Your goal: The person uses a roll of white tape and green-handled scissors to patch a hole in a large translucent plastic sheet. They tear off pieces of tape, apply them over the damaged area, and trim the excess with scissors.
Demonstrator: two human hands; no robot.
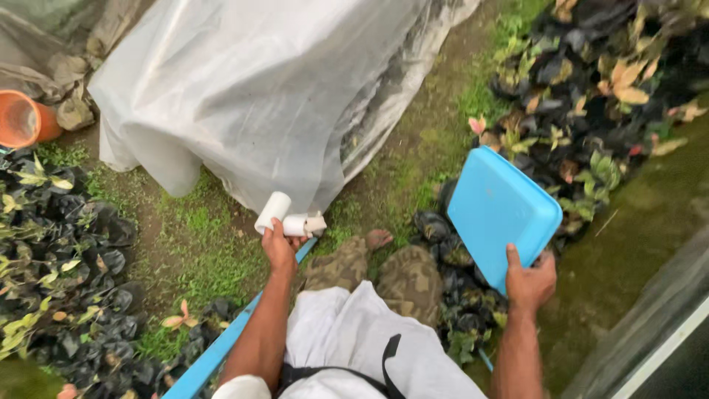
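Note:
My left hand point(280, 247) is raised in front of me and grips two small white rolls point(286, 219), which look like tape or plastic strip, one upright and one lying sideways. My right hand point(530, 282) holds a light blue rectangular tray point(499, 208) by its lower corner, tilted, above seedlings in black bags. Below I see my camouflage trousers point(384, 273), a bare foot point(378, 238) on the grass and my white shirt point(354, 347).
A large sheet of clear plastic point(258, 81) covers a mound ahead. Black nursery bags with young plants stand at the left point(59, 251) and upper right point(591, 89). An orange pot point(22, 118) sits at far left. A blue bar point(214, 355) runs by my left leg.

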